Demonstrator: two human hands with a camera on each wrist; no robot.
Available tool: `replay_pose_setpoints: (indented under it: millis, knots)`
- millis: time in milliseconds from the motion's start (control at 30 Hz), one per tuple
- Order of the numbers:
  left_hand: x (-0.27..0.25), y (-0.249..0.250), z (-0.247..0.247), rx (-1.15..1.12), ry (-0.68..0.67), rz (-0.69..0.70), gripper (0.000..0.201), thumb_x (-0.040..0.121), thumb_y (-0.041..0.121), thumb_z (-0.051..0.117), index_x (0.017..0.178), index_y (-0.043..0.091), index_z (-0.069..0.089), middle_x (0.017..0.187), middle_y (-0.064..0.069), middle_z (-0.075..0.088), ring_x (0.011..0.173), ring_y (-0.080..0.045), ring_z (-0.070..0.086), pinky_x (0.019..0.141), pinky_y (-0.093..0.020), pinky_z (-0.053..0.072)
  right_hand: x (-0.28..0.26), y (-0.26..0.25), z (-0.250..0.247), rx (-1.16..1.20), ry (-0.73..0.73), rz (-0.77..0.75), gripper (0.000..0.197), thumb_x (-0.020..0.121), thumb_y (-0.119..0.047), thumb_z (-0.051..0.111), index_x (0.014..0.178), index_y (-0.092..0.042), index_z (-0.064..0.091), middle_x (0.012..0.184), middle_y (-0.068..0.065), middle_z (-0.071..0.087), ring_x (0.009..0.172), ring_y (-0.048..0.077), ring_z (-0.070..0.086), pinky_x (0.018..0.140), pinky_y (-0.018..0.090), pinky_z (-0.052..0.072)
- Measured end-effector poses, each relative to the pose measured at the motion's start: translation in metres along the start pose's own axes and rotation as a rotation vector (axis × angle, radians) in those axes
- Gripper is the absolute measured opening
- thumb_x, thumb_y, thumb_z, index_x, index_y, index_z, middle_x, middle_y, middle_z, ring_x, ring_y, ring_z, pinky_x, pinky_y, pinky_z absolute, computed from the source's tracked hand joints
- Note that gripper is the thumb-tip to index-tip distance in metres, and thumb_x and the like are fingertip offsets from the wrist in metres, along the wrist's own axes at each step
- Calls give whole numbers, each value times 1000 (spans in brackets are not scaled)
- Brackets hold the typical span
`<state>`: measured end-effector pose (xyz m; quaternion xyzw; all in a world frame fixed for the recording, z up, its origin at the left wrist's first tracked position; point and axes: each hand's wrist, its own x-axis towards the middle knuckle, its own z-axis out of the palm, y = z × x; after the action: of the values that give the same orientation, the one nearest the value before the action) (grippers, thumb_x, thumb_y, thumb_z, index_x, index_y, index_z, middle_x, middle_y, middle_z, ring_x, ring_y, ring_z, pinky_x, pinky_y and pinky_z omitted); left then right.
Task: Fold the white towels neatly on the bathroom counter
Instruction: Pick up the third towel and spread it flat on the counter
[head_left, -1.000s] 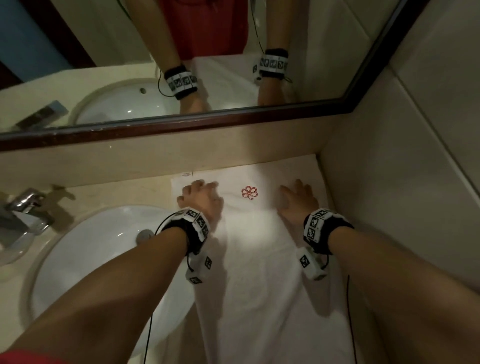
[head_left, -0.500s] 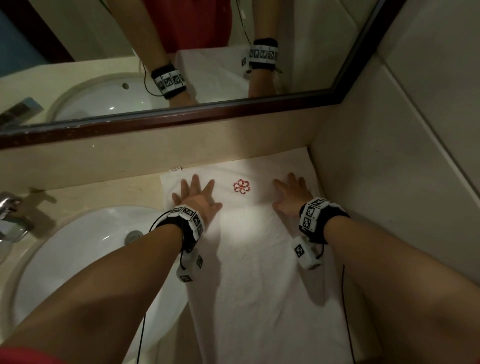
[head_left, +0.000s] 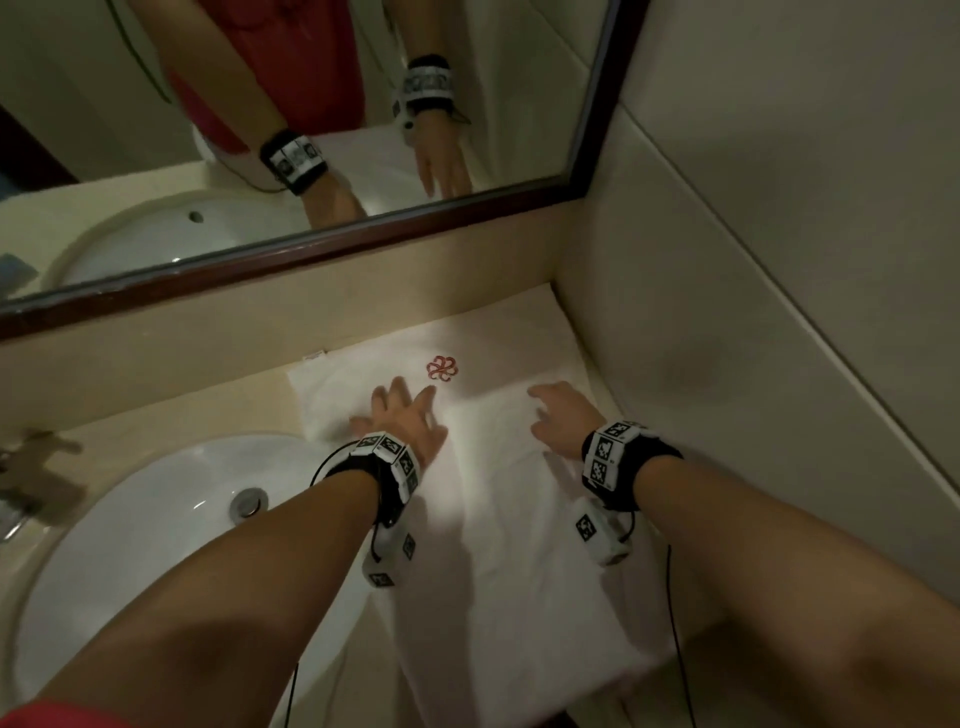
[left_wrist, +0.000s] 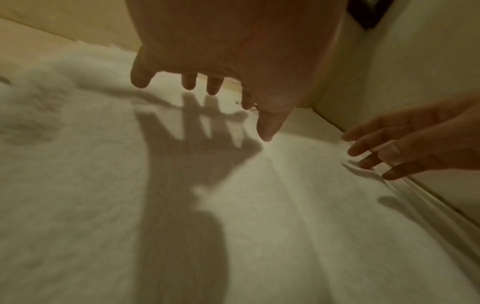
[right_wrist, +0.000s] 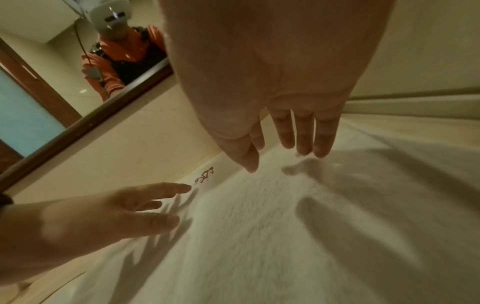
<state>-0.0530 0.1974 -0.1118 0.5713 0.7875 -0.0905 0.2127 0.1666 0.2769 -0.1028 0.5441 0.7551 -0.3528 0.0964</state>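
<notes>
A white towel (head_left: 498, 545) with a red flower emblem (head_left: 442, 368) lies flat along the counter's right end, its near edge hanging over the front. My left hand (head_left: 402, 415) is spread over the towel's left part, fingers straight. In the left wrist view the left hand (left_wrist: 207, 86) hovers just above the towel (left_wrist: 259, 226) and casts a clear shadow. My right hand (head_left: 556, 415) is open over the towel's right part near the wall, and in the right wrist view the right hand (right_wrist: 293, 148) has straight fingers close above the towel (right_wrist: 259, 236). Neither hand holds anything.
A white sink basin (head_left: 156, 545) with a metal drain (head_left: 249, 503) lies left of the towel. A faucet (head_left: 26, 483) is at the far left. A dark-framed mirror (head_left: 311, 249) runs along the back. A tiled wall (head_left: 753, 312) closes the right side.
Both hands have slid back toward me along the towel, away from the emblem end, and lifted slightly off the cloth. The left fingers, bunched a second ago, are now spread.
</notes>
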Motion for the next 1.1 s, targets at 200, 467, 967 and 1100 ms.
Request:
replay_pose_setpoints:
  millis: [200, 467, 967, 1100]
  knots:
    - [-16, 32, 33, -7, -93, 84, 79, 84, 61, 54, 149, 43, 14, 158, -3, 8, 144, -32, 9, 106, -62, 30, -58, 14, 17, 91, -59, 83, 46, 94, -18, 53, 139, -17, 45, 137, 10, 50, 119, 25, 54, 89, 28, 44]
    - [-26, 39, 54, 78, -185, 133, 86, 82, 62, 59, 149, 48, 7, 161, -5, -13, 146, -41, -10, 113, -62, 19, -118, 38, 47, 25, -304, 216, 20, 91, -12, 56, 110, -12, 60, 100, 6, 59, 62, 15, 57, 50, 24, 49]
    - [-23, 41, 41, 67, -214, 131, 75, 86, 52, 58, 148, 44, 19, 160, -6, -3, 145, -41, -4, 114, -56, 26, -95, 140, 55, -479, -335, 421, 46, 94, -37, 51, 137, -22, 48, 143, 3, 49, 128, 24, 50, 103, 37, 40]
    - [-17, 52, 38, 90, -164, 99, 63, 81, 52, 57, 138, 41, 35, 142, -6, 27, 134, -36, 20, 104, -57, 35, -114, 109, 40, -390, -283, 442, 36, 92, -30, 51, 124, -15, 58, 128, 9, 61, 105, 27, 61, 86, 33, 49]
